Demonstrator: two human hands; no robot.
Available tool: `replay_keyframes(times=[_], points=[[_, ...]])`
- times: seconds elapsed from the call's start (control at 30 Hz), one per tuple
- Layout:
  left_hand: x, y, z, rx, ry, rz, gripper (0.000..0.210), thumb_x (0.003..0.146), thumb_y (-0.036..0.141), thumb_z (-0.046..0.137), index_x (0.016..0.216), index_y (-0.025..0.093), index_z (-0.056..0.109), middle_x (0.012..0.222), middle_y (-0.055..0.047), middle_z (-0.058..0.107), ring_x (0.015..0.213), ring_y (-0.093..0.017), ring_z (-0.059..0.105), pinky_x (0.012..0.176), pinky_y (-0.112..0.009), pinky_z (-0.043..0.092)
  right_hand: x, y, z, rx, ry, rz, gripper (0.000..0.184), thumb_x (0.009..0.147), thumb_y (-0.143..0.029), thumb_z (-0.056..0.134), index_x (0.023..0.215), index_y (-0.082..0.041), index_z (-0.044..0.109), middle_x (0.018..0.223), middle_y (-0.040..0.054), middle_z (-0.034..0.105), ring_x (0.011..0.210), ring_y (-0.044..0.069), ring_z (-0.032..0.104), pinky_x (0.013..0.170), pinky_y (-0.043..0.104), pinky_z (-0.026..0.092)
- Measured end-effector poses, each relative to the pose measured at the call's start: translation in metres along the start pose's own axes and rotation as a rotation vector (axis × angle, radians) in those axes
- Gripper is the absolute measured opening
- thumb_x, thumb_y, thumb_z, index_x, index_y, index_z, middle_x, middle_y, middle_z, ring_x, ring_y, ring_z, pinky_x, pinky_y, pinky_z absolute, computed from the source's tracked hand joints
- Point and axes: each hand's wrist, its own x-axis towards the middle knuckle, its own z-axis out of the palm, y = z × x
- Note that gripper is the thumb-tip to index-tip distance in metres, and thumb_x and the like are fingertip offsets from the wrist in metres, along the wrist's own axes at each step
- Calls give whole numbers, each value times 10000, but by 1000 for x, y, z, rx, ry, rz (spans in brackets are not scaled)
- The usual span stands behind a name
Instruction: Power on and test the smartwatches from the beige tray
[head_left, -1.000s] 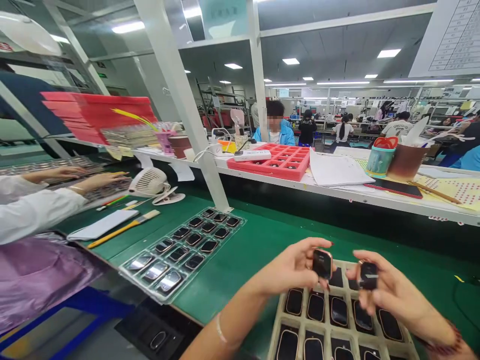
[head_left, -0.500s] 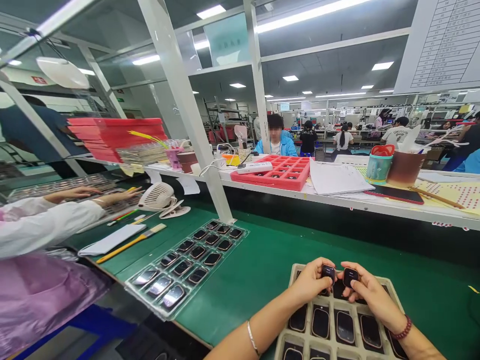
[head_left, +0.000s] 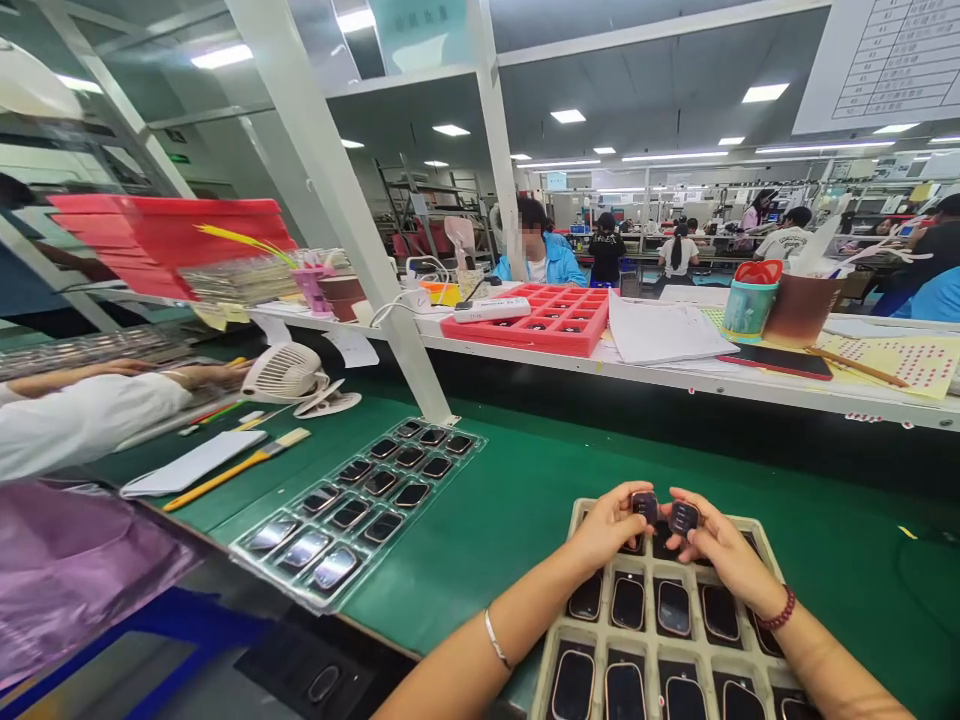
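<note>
My left hand (head_left: 606, 528) pinches a small dark smartwatch body (head_left: 644, 506) with a rounded rectangular screen between thumb and fingers. Close beside it, my right hand (head_left: 721, 548) grips a second smartwatch body (head_left: 684, 517). Small light marks show on both screens, too small to read. Both hands are over the far rows of a beige compartment tray (head_left: 604, 622). Black-screened watch bodies with gold-toned edges, such as this one (head_left: 674, 606), fill the compartments in view. My hands and wrists cover part of the far compartments.
Left on the green bench (head_left: 517, 480) lies a clear plastic tray (head_left: 330, 600) of watch bodies. Beyond it are a yellow-handled brush (head_left: 225, 478), a white fan (head_left: 281, 374) and a co-worker's sleeve (head_left: 97, 415). The shelf above holds a red divided tray (head_left: 525, 335) and papers (head_left: 660, 330).
The whole view has shifted, with bench and shelf items now further left and higher. Both watches stay in my hands, and the light marks on their screens look different.
</note>
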Motion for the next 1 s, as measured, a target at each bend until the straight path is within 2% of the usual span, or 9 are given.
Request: replay_keyframes(times=[0.13,0.33,0.5,1.0], points=[[2,0,-3,-53,-68,-45,535,742,300,610,1247,184,472,1028,-87,583,775,-157,601,549,-215,441,3,1,-6,123,34,52,523,787,-396,591,1274,-277,443,1136,75,558,823,180,622,697,346,537],[2,-3,-6,-57,-158,-21,566,722,347,659,1236,207,465,910,-45,551,687,-121,586,499,-178,403,1,-2,-7,52,-10,63,467,727,-369,683,1144,-204,556,874,34,614,609,115,584,572,258,503],[1,-5,-5,-54,-182,-19,539,711,354,673,1185,187,479,868,-27,529,638,-100,567,475,-166,372,0,-5,-5,-10,-51,46,479,722,-403,676,1140,-205,552,943,45,616,522,76,512,517,244,464],[1,-3,-5,-32,-214,-42,496,719,366,663,1139,179,477,895,-33,550,636,-89,552,494,-172,385,0,-5,-6,-61,-76,47,479,746,-410,650,1162,-199,541,910,41,598,494,59,489,481,221,425]])
